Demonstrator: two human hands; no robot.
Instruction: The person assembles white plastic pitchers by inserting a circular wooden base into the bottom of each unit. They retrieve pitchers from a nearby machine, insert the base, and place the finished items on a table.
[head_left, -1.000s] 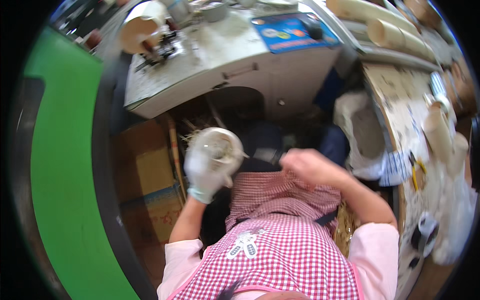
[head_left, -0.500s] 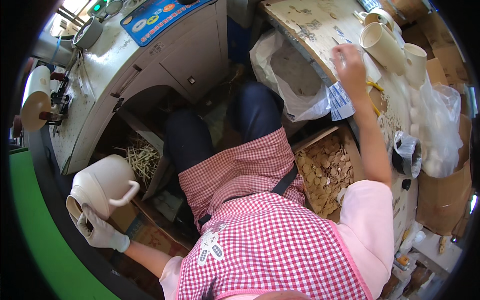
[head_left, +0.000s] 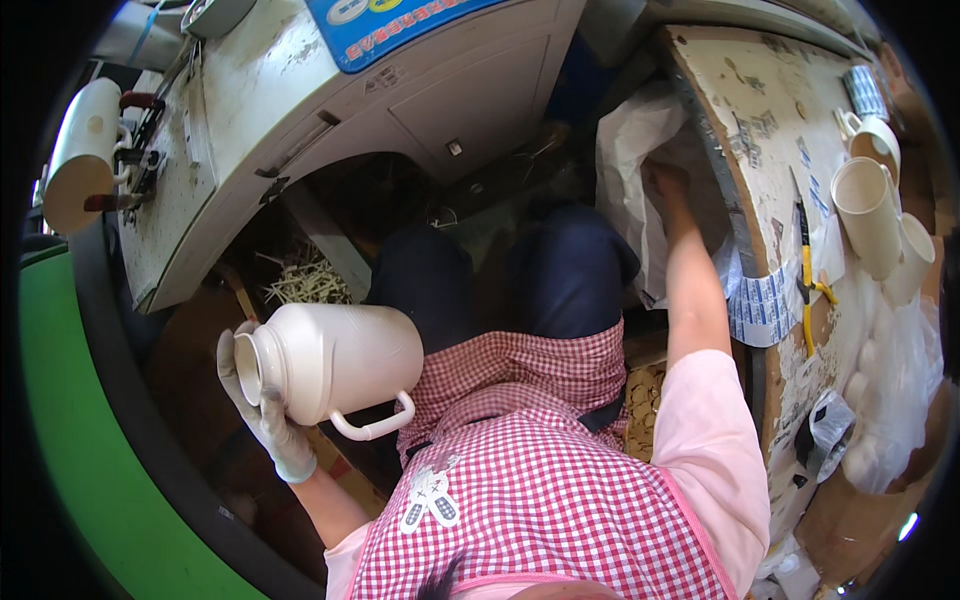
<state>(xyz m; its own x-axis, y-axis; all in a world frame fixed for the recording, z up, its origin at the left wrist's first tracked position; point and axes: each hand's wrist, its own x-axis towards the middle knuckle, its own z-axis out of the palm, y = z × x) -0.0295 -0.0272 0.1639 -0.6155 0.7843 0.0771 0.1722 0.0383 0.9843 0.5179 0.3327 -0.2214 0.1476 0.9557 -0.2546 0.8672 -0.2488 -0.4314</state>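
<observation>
My left hand (head_left: 275, 425), in a pale glove, grips a cream plastic jug (head_left: 350, 350) round its neck. The jug lies on its side over my lap, open mouth to the left and its handle (head_left: 375, 420) toward me. Down inside a white plastic bag (head_left: 632, 150), hung at the right table's edge, is my bare right hand (head_left: 670, 185). Its fingers look curled, but the bag's shadow hides whatever they hold. On the right table lies a slim tool with yellow handles (head_left: 808, 290).
Cream cylindrical cups (head_left: 868, 215) stand along the right table (head_left: 770, 120). Below it, a box holds round tan discs (head_left: 643, 410). To the left, a white bench (head_left: 250, 100) carries a clamp fixture (head_left: 135, 150) with a cream cylinder. Pale strips (head_left: 308, 278) are heaped under the bench.
My left hand has brought the jug rightward over my lap, turning its handle toward me. The right hand has gone from above the right table down into the bag. The view has shifted.
</observation>
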